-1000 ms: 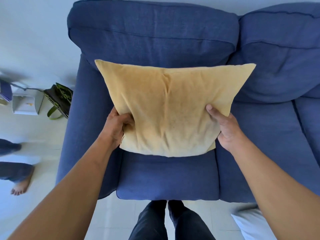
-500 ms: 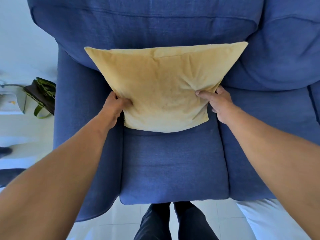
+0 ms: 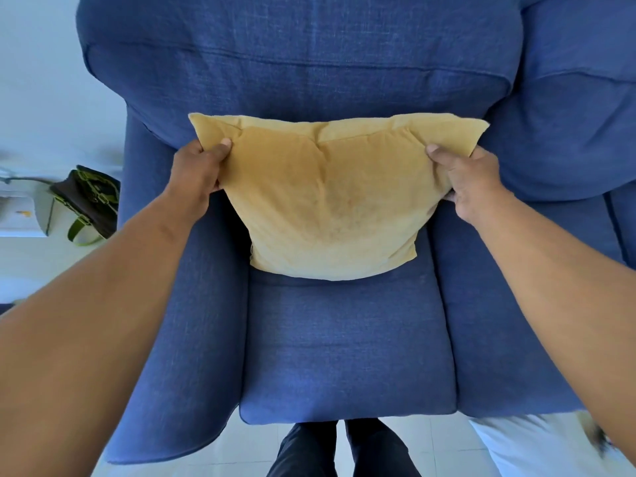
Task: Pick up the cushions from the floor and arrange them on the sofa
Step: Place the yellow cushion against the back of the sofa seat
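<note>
A yellow cushion (image 3: 330,197) stands on the left seat of the blue sofa (image 3: 344,352), leaning back against the backrest. My left hand (image 3: 198,168) pinches its upper left edge, thumb on the front. My right hand (image 3: 471,180) grips its upper right edge the same way. The cushion's bottom edge rests on the seat. A white cushion (image 3: 537,445) lies on the floor at the lower right, partly cut off by my right arm.
The sofa's left armrest (image 3: 179,339) runs beside my left arm. A brown and green bag (image 3: 87,201) sits on the floor to the left next to a white object (image 3: 20,215). My legs (image 3: 340,449) stand against the sofa's front edge on white tiles.
The cushion went down and back until it rests upright on the seat against the backrest. Both hands slid from its lower sides up to its top corners.
</note>
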`<action>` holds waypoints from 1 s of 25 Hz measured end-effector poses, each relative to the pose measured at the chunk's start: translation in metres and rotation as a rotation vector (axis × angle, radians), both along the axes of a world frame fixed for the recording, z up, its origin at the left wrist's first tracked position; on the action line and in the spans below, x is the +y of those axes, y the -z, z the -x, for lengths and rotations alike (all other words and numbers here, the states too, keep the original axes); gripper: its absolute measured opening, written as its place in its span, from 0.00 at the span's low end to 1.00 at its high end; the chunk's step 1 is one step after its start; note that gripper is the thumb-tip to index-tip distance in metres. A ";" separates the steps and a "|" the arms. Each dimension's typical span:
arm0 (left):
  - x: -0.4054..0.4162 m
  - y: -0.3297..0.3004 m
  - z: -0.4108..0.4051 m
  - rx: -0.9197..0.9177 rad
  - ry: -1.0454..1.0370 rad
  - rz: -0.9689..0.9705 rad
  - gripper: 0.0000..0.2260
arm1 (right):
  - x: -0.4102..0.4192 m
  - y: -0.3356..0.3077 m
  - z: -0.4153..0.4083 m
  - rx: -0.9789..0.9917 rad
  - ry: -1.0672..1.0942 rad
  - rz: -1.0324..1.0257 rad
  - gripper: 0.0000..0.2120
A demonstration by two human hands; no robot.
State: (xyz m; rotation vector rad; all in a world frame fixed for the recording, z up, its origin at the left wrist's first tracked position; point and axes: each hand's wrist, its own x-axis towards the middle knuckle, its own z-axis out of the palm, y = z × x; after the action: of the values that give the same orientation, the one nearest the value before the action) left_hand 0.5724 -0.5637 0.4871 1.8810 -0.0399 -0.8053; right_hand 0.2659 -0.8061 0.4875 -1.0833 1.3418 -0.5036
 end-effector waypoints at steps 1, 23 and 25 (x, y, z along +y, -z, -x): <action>0.002 -0.003 0.003 -0.090 -0.005 0.008 0.03 | -0.003 -0.004 0.002 0.011 0.026 0.038 0.08; 0.034 -0.029 0.197 -0.501 0.292 -0.236 0.11 | 0.087 -0.044 0.120 0.186 0.097 0.137 0.15; 0.021 -0.028 0.228 -0.517 0.454 -0.224 0.18 | 0.102 -0.041 0.151 0.252 0.074 0.166 0.07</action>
State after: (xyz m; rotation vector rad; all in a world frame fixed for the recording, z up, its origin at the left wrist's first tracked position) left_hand 0.3444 -0.5430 0.5152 2.2907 -0.7469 -0.6124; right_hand 0.1150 -0.7037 0.5288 -1.2682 1.5870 -0.5543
